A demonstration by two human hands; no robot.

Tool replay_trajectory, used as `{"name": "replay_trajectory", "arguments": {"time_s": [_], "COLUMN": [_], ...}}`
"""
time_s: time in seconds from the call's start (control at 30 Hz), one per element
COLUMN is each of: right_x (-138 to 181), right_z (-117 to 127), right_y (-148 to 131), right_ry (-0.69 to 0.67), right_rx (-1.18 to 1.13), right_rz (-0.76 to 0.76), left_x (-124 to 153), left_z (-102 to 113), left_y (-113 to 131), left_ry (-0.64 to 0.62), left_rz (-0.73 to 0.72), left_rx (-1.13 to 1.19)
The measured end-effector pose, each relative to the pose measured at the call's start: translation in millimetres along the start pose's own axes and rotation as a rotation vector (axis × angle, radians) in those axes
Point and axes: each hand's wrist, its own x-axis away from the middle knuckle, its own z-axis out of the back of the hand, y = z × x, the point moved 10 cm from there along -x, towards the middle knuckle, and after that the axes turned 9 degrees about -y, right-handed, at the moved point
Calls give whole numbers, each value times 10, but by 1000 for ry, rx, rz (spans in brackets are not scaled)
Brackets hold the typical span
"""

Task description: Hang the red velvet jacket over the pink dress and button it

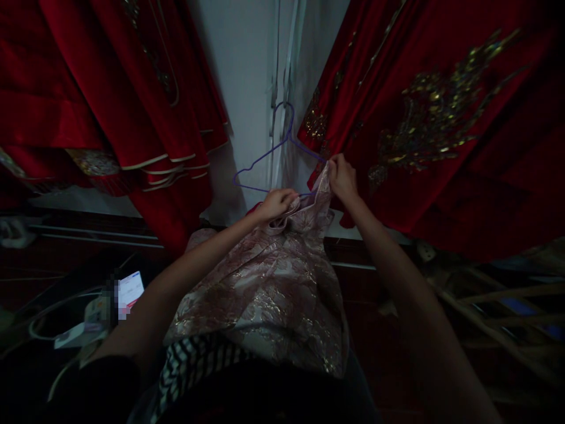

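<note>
A pale pink brocade garment (269, 282) with a shiny floral pattern hangs down in front of me. My left hand (277, 204) is closed on its upper edge, near the bottom bar of a thin purple wire hanger (270, 152). My right hand (342, 176) pinches the garment's other top corner where it meets the hanger's right arm. The hanger's hook points up in front of a white wall (247, 88). Part of the hanger's right side is hidden by the cloth.
Red garments with gold trim (132, 100) hang at the left. A red garment with gold embroidery (441, 118) hangs at the right. A lit phone (130, 290) and white cables lie at the lower left. Wooden slats (494, 318) stand at the lower right.
</note>
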Motion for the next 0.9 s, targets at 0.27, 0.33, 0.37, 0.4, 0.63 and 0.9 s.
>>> {"name": "replay_trajectory", "arguments": {"time_s": [0.27,0.33,0.37,0.4,0.63,0.9], "right_x": [-106,-164,-186,-202,-186,-202], "right_z": [125,185,198,204,189,211], "right_y": [235,266,271,273,268,266], "right_ry": [53,48,41,34,46,40], "right_rx": [-112,-120,-128,-137,-163,-166], "right_rz": [7,13,18,22,5,35], "left_x": [838,1096,1180,1234,1342,1114], "left_z": [1275,1342,1323,1278,931,1162], "left_y": [-1141,-1563,-1723,-1852,-2134,-1938], "left_ry": [777,804,790,760,690,688], "left_rz": [408,557,596,627,784,545], "left_rx": [-45,61,122,179,420,389]}}
